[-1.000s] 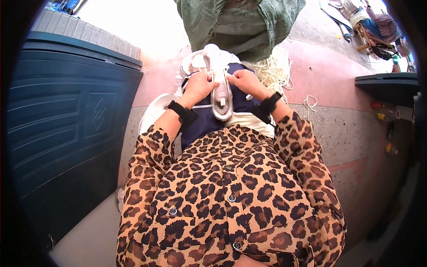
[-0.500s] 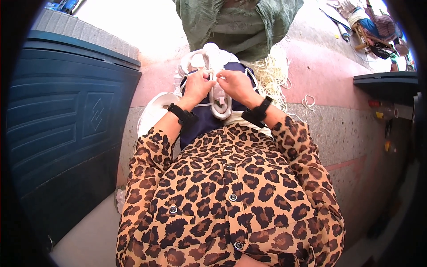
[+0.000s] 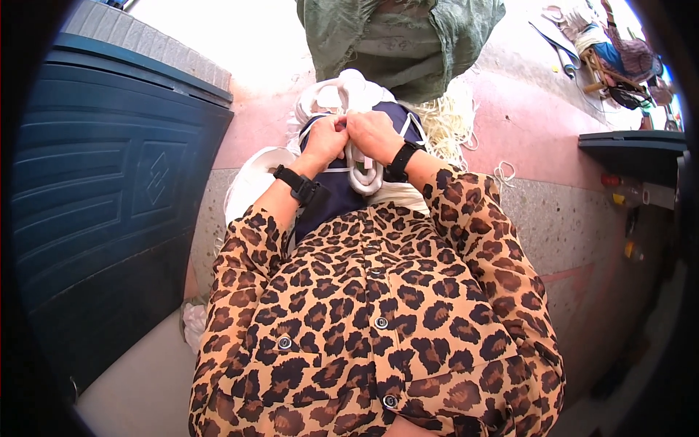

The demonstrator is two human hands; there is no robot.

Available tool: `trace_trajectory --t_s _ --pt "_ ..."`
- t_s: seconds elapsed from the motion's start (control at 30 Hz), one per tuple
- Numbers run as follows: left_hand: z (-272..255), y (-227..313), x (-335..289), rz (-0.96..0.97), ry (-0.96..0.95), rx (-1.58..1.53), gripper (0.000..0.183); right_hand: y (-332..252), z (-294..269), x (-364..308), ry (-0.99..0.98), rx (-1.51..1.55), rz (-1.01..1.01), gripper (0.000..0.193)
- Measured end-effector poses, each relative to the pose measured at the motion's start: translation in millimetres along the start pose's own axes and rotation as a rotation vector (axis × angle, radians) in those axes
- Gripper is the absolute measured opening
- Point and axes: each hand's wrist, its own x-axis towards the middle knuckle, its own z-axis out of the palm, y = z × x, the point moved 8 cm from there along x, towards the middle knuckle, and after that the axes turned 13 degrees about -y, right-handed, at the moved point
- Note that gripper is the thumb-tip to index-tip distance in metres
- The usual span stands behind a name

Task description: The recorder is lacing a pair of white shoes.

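The person's left hand [image 3: 325, 140] and right hand [image 3: 371, 136] meet over the front of a white shoe [image 3: 356, 178], their fingertips nearly touching. Both have the fingers curled in and drawn together in a pinch, but whatever lies between the fingertips is too small and hidden to tell. The shoe sits between and below the two hands, its open heel collar toward the wearer's body and its tongue partly under the right hand. Dark navy cloth [image 3: 336, 195] spreads beneath the shoe, showing below the left hand. Each wrist carries a black wristband [image 3: 301, 188], just behind its hand, and leopard-print sleeves [image 3: 244, 273] cover the forearms. Just beyond the hands lie white looped pieces [image 3: 316, 95], and farther ahead stands a green woven sack [image 3: 397, 51]. Ahead and to the right of the right hand, cream cords [image 3: 445, 130] are heaped on the floor, with a loose cord loop [image 3: 504, 172] nearer. Well left of the left hand stands a dark blue panelled door [image 3: 109, 182].
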Motion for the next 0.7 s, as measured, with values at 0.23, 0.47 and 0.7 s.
trace_trajectory --t_s 0.23,0.47,0.7 --pt "-27 14 20 -0.068 0.034 0.142 0.030 4 -13 -18 0.034 0.060 -0.004 0.007" --pt "-10 13 35 -0.127 -0.314 0.354 0.025 11 -11 -52 -0.097 0.361 0.171 0.013" --pt "-17 15 27 -0.267 -0.386 -0.110 0.012 46 -25 -95 0.083 2.040 0.297 0.020"
